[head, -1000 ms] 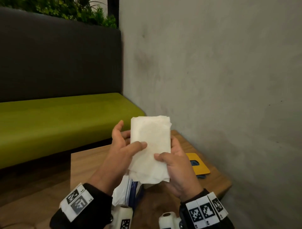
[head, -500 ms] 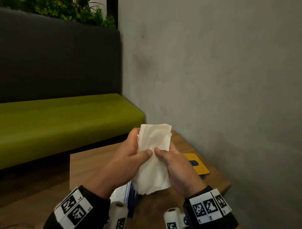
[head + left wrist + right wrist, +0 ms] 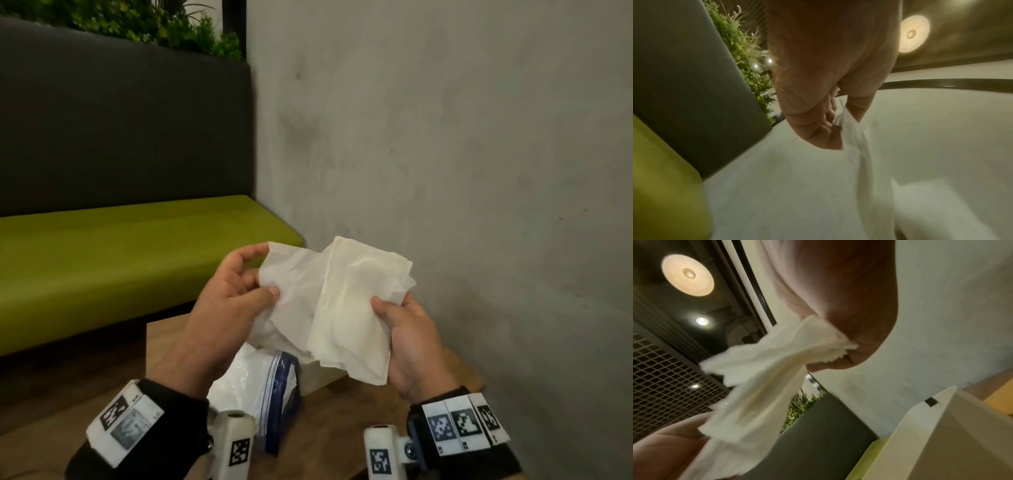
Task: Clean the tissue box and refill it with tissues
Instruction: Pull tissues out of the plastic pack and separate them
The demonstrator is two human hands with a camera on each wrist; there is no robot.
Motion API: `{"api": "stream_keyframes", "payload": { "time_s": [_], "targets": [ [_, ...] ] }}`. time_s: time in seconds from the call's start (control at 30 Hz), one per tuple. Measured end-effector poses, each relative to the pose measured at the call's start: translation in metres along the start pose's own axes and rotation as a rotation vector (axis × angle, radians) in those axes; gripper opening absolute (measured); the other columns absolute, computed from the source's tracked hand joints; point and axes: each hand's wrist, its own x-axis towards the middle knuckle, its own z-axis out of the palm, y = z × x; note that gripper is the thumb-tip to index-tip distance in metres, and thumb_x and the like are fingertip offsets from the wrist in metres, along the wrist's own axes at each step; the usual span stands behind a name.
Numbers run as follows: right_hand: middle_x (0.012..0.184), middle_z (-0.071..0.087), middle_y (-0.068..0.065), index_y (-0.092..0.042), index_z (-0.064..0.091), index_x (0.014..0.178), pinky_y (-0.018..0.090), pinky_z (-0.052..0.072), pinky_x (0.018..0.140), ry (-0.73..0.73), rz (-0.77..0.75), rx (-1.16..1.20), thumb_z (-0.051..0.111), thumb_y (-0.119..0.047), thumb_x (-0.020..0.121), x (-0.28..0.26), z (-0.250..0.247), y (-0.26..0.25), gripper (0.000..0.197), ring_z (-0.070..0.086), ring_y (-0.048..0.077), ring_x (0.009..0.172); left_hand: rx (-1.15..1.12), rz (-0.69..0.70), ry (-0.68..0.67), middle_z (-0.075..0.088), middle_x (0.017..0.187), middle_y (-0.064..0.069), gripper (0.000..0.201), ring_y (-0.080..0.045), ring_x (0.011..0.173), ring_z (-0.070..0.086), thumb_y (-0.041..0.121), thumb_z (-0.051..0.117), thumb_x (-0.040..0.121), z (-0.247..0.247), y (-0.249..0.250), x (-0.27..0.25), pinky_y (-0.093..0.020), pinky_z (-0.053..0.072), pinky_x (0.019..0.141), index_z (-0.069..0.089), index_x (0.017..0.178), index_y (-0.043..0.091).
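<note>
Step in hand, apparently: peeling one sheet off the folded white paper napkins (image 3: 346, 301), held above the wooden tabletop (image 3: 161, 346). The left hand (image 3: 222, 308) grip pinches the 9 o'clock sheet; the right hand (image 3: 414, 346) grip clamps the 3 o'clock edge. Next move: draw the hands apart gently to avoid tearing.

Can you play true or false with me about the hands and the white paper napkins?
1. Both the left hand and the right hand hold the napkins. True.
2. The napkins lie flat on the table. False: they are held up in the air above the wooden table.
3. A plastic bag with a blue zip edge lies below the hands. True.
4. The bench seat is red. False: the bench seat is green.
</note>
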Motion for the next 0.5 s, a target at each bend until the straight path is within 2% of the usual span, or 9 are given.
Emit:
{"api": "stream_keyframes", "payload": {
  "time_s": [0.1,0.2,0.33,0.37,0.43,0.5],
  "targets": [
    [0.114,0.074,0.004,-0.023,0.066,0.12,0.06,0.053,0.092,0.077,0.03,-0.06,0.055,-0.007,0.097,0.006,-0.012,0.005,0.031,0.069,0.033,0.106,-0.041,0.053,0.002,0.077,0.098,-0.012,0.058,-0.029,0.077,0.074,-0.014,0.051,0.094,-0.008,0.014,0.0,-0.04,0.062,0.063,0.057,0.132,0.03],
    [0.112,0.074,0.007,-0.023,0.065,0.117,0.06,0.055,0.087,0.103,0.09,-0.129,0.057,-0.006,0.095,0.009,-0.017,0.011,0.029,0.07,0.034,0.101,-0.164,0.063,-0.085,0.073,0.087,-0.01,0.07,-0.023,0.069,0.07,-0.016,0.047,0.087,-0.009,0.026,-0.005,-0.035,0.06,0.057,0.056,0.137,0.031],
    [0.104,0.076,0.008,-0.021,0.063,0.116,0.057,0.058,0.082,0.079,0.149,-0.194,0.06,-0.004,0.093,0.006,-0.009,0.022,0.028,0.073,0.033,0.094,-0.319,0.087,-0.236,0.069,0.106,-0.02,0.071,-0.029,0.083,0.069,-0.011,0.054,0.083,0.003,0.034,-0.014,-0.039,0.062,0.066,0.057,0.139,0.033],
    [0.105,0.076,0.009,-0.02,0.062,0.119,0.058,0.057,0.083,0.06,0.149,-0.188,0.061,-0.005,0.092,0.005,-0.004,0.024,0.031,0.073,0.034,0.095,-0.319,0.089,-0.252,0.067,0.108,-0.023,0.069,-0.03,0.084,0.068,-0.011,0.055,0.084,0.007,0.035,-0.014,-0.041,0.062,0.068,0.058,0.138,0.032],
    [0.111,0.074,0.011,-0.019,0.061,0.125,0.061,0.055,0.087,-0.002,0.168,-0.147,0.064,-0.01,0.088,0.001,0.005,0.027,0.039,0.071,0.037,0.1,-0.259,0.066,-0.23,0.067,0.1,-0.023,0.066,-0.031,0.08,0.069,-0.012,0.057,0.086,0.015,0.031,-0.014,-0.042,0.062,0.068,0.06,0.135,0.033],
    [0.109,0.074,0.013,-0.015,0.064,0.122,0.056,0.054,0.092,-0.059,0.187,-0.107,0.062,-0.013,0.091,-0.012,0.008,0.019,0.032,0.071,0.034,0.099,-0.111,0.038,-0.175,0.069,0.09,-0.017,0.068,-0.03,0.077,0.07,-0.014,0.058,0.09,0.022,0.02,-0.012,-0.042,0.062,0.069,0.058,0.135,0.038]
  ]
}}
